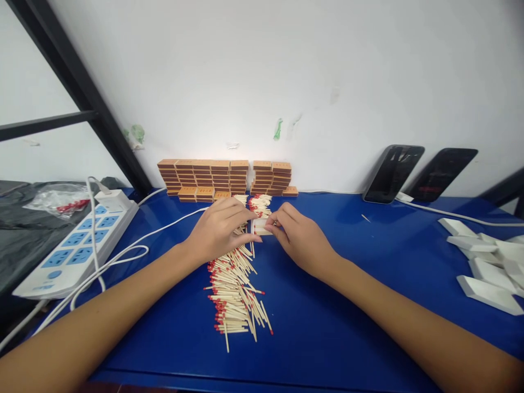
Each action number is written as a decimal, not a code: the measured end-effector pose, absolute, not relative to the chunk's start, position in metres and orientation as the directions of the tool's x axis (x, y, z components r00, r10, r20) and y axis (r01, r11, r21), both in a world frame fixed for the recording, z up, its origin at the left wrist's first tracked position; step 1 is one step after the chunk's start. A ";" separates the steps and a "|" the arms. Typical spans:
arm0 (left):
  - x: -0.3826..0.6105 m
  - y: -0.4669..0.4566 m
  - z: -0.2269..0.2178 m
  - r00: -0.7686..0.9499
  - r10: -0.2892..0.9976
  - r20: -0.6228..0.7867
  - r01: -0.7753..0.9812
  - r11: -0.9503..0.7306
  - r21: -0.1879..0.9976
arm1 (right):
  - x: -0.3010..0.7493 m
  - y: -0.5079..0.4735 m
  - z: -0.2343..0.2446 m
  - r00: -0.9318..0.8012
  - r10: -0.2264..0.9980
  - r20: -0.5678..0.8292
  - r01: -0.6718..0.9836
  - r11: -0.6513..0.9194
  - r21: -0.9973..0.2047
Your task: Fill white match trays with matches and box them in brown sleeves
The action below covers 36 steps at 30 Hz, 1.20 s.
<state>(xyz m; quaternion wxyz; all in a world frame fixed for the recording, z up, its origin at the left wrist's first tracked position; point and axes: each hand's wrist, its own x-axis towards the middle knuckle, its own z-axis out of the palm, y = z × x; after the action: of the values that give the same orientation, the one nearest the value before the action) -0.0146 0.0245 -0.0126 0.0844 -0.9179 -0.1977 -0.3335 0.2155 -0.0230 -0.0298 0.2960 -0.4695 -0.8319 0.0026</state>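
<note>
A small white matchbox tray [258, 225] with pale matchsticks in it lies between my hands. My left hand [221, 229] is closed on its left end, thumb on the near side and fingers on the far side. At the right end, my right hand [301, 237] has thumb and forefinger pinched together over the tray; what is between the fingertips is hidden. Below and under my left hand spreads a long heap of red-tipped matches [235, 295]. Just beyond the tray lies a smaller pile of matches [260, 204].
Stacked brown matchboxes [204, 174] line the wall. At the left are a white power strip [77, 245] and loose cables [135, 252]. Two phones [393, 174] lean on the wall at the right. Several white trays [487, 267] lie heaped at the right edge.
</note>
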 end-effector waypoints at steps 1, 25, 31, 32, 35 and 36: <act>-0.015 0.025 -0.013 0.701 0.309 0.643 0.423 -0.906 -0.025 | 0.216 -0.023 -0.029 -0.400 0.779 0.483 0.773 0.570 -0.278; -0.029 0.046 -0.015 0.639 0.390 0.664 0.577 -0.813 -0.078 | 0.221 -0.009 -0.042 -0.386 0.854 0.348 0.727 0.514 -0.454; -0.029 0.046 -0.014 0.641 0.383 0.665 0.581 -0.808 -0.094 | 0.225 0.000 -0.044 -0.395 0.856 0.334 0.722 0.514 -0.463; -0.029 0.046 -0.014 0.641 0.383 0.665 0.581 -0.808 -0.095 | 0.226 0.000 -0.044 -0.407 0.854 0.324 0.717 0.518 -0.466; -0.029 0.045 -0.013 0.642 0.382 0.664 0.578 -0.811 -0.093 | 0.225 -0.001 -0.043 -0.424 0.854 0.301 0.722 0.519 -0.457; -0.029 0.045 -0.014 0.643 0.380 0.665 0.577 -0.811 -0.095 | 0.225 -0.002 -0.042 -0.431 0.855 0.290 0.729 0.519 -0.447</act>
<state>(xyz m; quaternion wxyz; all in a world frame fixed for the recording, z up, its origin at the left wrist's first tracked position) -0.0291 0.0453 -0.0135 0.1508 -0.8938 -0.2677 -0.3267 0.2251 -0.0018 -0.0417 0.2457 -0.4736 -0.8360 0.1279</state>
